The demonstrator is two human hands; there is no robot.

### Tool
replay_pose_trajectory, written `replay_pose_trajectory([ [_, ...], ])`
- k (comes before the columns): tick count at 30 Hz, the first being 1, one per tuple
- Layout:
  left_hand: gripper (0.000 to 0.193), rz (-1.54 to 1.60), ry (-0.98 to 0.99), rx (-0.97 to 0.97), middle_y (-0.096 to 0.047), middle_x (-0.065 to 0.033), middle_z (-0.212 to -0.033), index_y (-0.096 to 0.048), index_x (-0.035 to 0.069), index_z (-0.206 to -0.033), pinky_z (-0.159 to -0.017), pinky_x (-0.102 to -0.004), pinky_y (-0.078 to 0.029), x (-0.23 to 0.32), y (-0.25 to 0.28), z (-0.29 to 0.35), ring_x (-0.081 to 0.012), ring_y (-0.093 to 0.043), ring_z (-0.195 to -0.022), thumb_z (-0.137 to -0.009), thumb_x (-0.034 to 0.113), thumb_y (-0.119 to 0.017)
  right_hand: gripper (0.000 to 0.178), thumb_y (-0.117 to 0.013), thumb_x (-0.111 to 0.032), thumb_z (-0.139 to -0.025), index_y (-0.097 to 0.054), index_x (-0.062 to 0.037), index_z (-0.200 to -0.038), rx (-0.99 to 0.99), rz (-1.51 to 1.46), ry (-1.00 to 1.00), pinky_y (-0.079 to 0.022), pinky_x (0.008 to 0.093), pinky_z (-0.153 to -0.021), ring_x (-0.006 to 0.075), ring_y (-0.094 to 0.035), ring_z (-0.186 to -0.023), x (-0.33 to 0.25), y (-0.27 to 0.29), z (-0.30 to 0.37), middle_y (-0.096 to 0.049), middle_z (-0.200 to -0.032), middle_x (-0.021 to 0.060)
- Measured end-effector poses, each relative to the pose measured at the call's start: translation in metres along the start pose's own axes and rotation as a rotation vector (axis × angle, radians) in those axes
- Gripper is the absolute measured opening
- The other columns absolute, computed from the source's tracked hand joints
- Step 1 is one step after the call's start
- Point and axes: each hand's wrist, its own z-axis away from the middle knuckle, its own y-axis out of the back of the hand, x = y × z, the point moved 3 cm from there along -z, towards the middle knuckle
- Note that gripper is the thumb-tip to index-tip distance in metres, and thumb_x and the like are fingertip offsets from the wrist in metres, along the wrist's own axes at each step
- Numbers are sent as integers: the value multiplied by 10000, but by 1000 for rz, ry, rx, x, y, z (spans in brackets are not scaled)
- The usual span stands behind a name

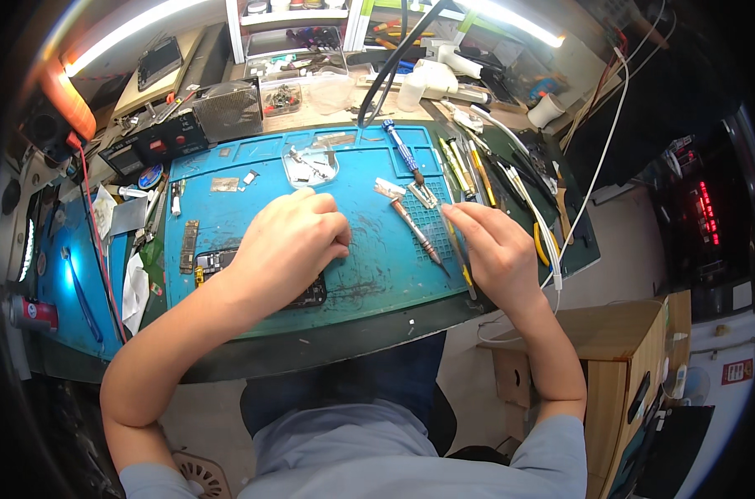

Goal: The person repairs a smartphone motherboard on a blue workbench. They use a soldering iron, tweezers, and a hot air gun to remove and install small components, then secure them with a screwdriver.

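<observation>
My left hand is closed, its fingers curled under, above the blue mat and partly over an opened phone. Whatever those fingers may hold is hidden. To the right, my right hand has its thumb and fingers pinched together. Its fingertips are beside small metal parts and the upper end of a slim tool with a yellow section; what is pinched cannot be made out. Between my hands lies a pen-like screwdriver. A blue-handled screwdriver lies farther back.
The blue repair mat carries a clear dish of small parts and a narrow circuit board. Several hand tools lie at the right. Black cables hang over the back, and a white cable runs down at right.
</observation>
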Motion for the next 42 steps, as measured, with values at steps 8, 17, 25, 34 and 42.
replay_pose_trajectory([
  [8,111,60,-61,56,-663,-109,-936,-682,36,-974,-853,-442,-525,-2,12,-3,-326,-650,-964,-919,101,-754,575,-785,-92,-900,-619,-106,-1450,-202,-53,-155,-553,409,-734,290,-694,-849,-34,-26,-24,-696,-985,106],
  [17,280,513,361,146,-729,-37,-1002,-680,14,-1242,-817,-259,-557,-28,54,31,-98,-697,-931,-968,-29,-717,589,-725,-10,-909,-600,-33,-1484,-6,-405,-442,-520,275,-619,86,-637,-684,-20,-8,-50,-653,-896,38],
  [25,266,534,301,184,-710,-57,-954,-697,6,-1173,-807,-287,-576,-37,48,40,-134,-710,-866,-916,-47,-740,482,-779,-178,-929,-674,-40,-1379,-341,-239,-490,-556,339,-676,159,-698,-704,8,-13,-35,-726,-870,65],
  [34,254,581,307,227,-759,-54,-942,-713,15,-1170,-800,-270,-579,-49,44,46,-112,-729,-857,-924,-27,-761,414,-753,-323,-960,-712,-112,-1313,-312,-29,-488,-570,433,-833,278,-738,-907,40,-77,-106,-774,-940,85],
  [42,241,656,317,300,-789,-66,-952,-725,6,-1170,-804,-262,-591,-53,44,49,-111,-752,-873,-934,-13,-771,641,-722,-170,-933,-475,-40,-1510,206,-369,-607,-592,357,-772,209,-734,-856,41,-17,-100,-725,-987,99],
])
